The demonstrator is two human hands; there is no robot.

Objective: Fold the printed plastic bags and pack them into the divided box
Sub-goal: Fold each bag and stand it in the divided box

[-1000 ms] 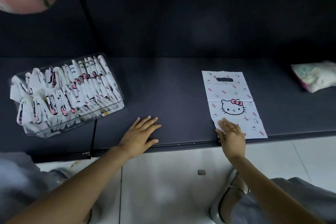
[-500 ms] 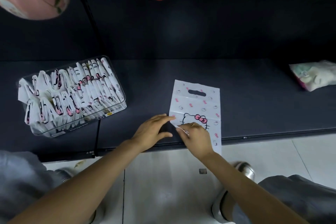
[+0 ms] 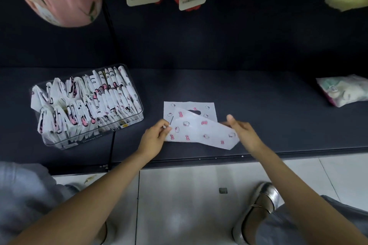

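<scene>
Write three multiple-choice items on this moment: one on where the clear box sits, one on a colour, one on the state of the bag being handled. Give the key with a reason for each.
1. The clear divided box sits where, relative to the printed bag?
A. To its left
B. To its right
C. Beneath it

2. The bows printed on the bag are what colour?
A. Blue
B. Pink
C. Green

3. The bag is:
A. Lying flat and untouched
B. Already packed in the box
C. Partly folded over, held at both ends

Key: 1 A, the box stands left of the bag on the dark shelf. 2 B, the bows show pink. 3 C, the left hand and right hand each keep a grip on an end of the lifted flap.
</scene>
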